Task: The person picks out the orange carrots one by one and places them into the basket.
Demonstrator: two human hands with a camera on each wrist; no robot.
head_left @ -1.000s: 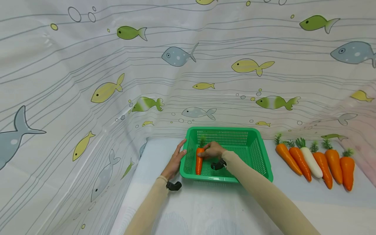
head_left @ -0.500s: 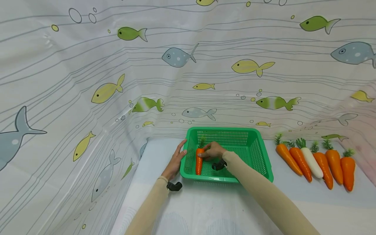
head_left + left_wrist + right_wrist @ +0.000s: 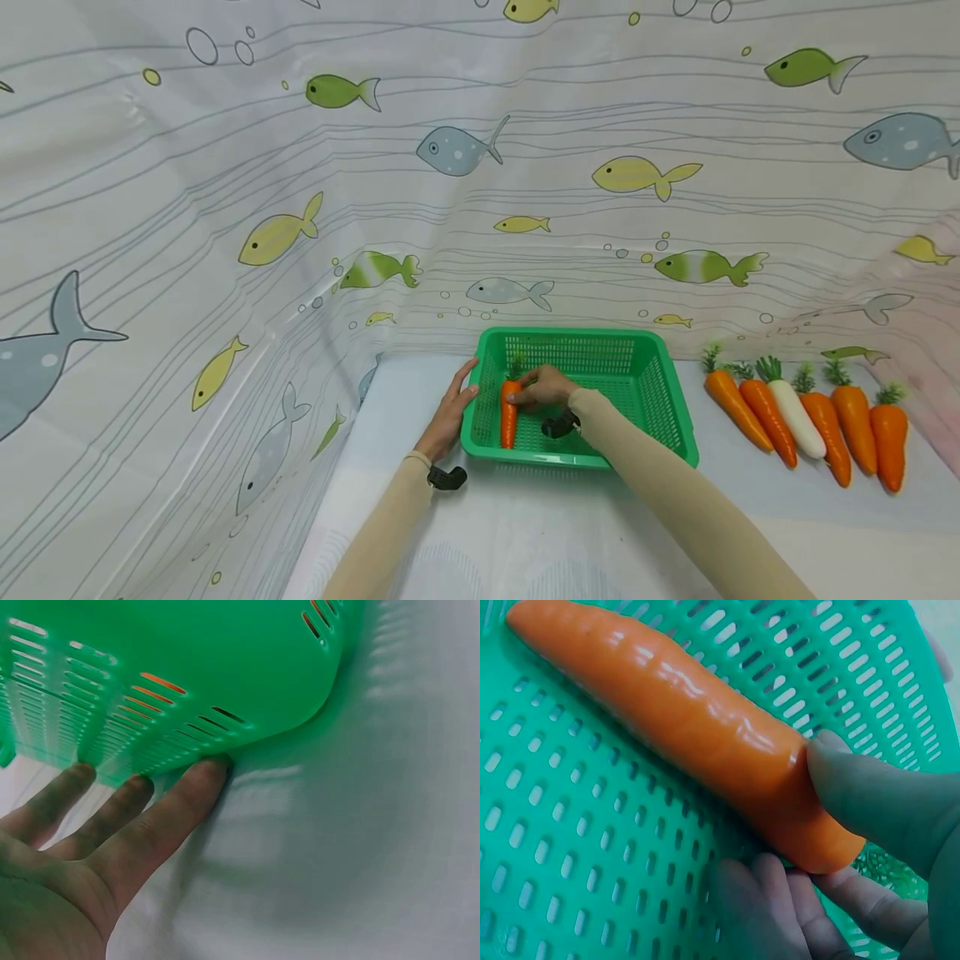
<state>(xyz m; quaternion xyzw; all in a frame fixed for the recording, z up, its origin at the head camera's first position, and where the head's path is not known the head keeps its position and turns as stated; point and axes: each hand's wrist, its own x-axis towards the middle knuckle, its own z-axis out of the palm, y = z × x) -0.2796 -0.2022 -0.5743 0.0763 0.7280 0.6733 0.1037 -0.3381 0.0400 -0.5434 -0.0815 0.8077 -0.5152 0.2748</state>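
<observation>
An orange carrot with a feathery green top lies along the left inner side of a green plastic basket. My right hand reaches into the basket and pinches the carrot near its leafy end. Thumb on one side and fingers on the other show around the carrot in the right wrist view. Outside the basket, my left hand rests against its left wall. Seen from the left wrist, the fingers of this hand are extended, their tips touching the lower part of the slotted wall.
To the right of the basket, several orange carrots and one white radish lie in a row on the pale tabletop. A fish-print curtain hangs behind the basket and along the left side.
Both hands, the carrot and the basket keep their places. The head view has shifted very slightly, so everything appears a few pixels lower.
</observation>
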